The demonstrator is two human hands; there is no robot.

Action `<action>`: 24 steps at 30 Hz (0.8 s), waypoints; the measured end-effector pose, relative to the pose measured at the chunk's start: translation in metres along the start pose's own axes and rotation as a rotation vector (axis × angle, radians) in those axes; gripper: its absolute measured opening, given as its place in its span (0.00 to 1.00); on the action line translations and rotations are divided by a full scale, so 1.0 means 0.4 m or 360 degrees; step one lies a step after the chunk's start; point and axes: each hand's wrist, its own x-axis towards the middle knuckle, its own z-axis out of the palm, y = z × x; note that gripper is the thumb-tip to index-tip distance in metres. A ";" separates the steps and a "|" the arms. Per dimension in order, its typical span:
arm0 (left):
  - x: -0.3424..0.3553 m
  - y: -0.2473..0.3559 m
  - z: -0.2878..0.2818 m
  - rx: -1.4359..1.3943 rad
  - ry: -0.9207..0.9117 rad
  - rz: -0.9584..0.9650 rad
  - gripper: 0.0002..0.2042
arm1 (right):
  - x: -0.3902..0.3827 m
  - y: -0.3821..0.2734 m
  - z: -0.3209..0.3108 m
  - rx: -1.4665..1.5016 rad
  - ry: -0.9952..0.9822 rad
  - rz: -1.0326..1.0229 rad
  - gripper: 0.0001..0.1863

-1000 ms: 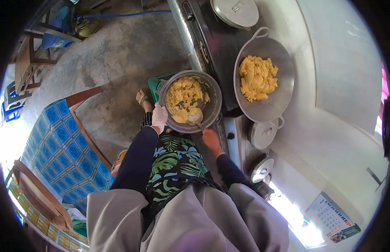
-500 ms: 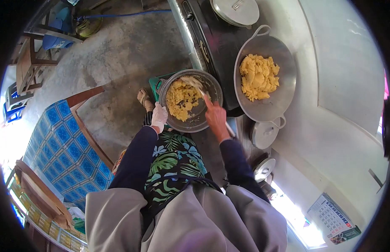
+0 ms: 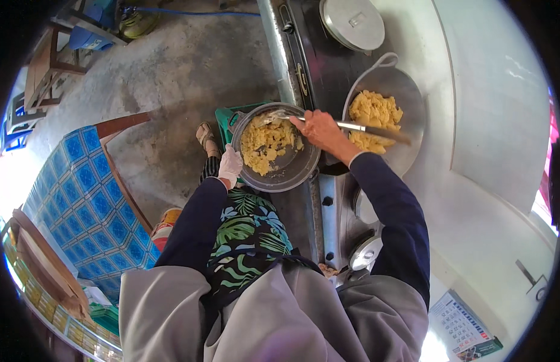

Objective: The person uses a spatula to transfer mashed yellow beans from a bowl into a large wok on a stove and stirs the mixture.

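My left hand (image 3: 230,164), in a thin whitish glove, grips the near left rim of a grey metal pot (image 3: 295,175). Crumbly yellow mash (image 3: 259,148) covers the pot's left side. Bare of any glove, my right hand (image 3: 322,130) is closed round a long-handled spatula (image 3: 367,128). Its mash-smeared head lies at the pot's far side, while the handle sticks out to the right over a large wok (image 3: 410,136). A heap of yellow mash (image 3: 375,114) fills the wok's middle. Under the pot, a green stool (image 3: 222,117) shows at the left.
The black stove (image 3: 325,66) stands right of the pot, with a lidded pot (image 3: 353,23) at its far end. Another lid (image 3: 365,253) is near my right arm. To the left is a table with a blue checked cloth (image 3: 87,199). A blue hose (image 3: 195,12) crosses the floor.
My right hand has swung up and right, turning the spatula so its handle now points right instead of toward me. My left hand still holds the pot's rim.
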 end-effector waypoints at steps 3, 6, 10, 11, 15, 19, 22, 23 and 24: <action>0.006 -0.006 0.012 0.0116 0.0070 0.0027 0.06 | 0.015 0.053 0.012 -0.0119 0.0106 -0.0204 0.09; 0.022 -0.060 -0.036 0.0727 0.0182 0.0226 0.07 | -0.006 0.050 0.055 -0.0069 0.0302 -0.0283 0.10; 0.014 -0.018 0.044 -0.0028 0.0256 -0.0140 0.06 | -0.052 0.007 0.107 0.0142 -0.0260 -0.0098 0.11; 0.007 -0.001 0.042 -0.0028 0.0258 -0.0140 0.06 | -0.054 -0.001 0.095 0.0148 -0.0135 0.0021 0.12; -0.016 0.017 0.009 0.2274 0.0198 0.0290 0.04 | 0.039 0.005 0.055 -0.0239 0.0308 -0.0258 0.09; -0.049 0.132 0.078 0.0746 0.0359 -0.0018 0.05 | -0.062 0.029 0.158 0.0228 -0.0219 0.0011 0.07; -0.038 0.092 0.029 0.1633 0.0290 0.0093 0.05 | -0.020 0.016 0.086 0.0133 -0.0158 -0.0005 0.09; -0.025 0.045 0.009 0.2803 0.0062 0.0329 0.05 | -0.006 0.011 0.075 0.0075 -0.0144 0.0023 0.12; -0.020 0.038 0.013 0.2804 0.0035 0.0335 0.05 | 0.000 0.012 0.058 0.0085 -0.0159 0.0038 0.12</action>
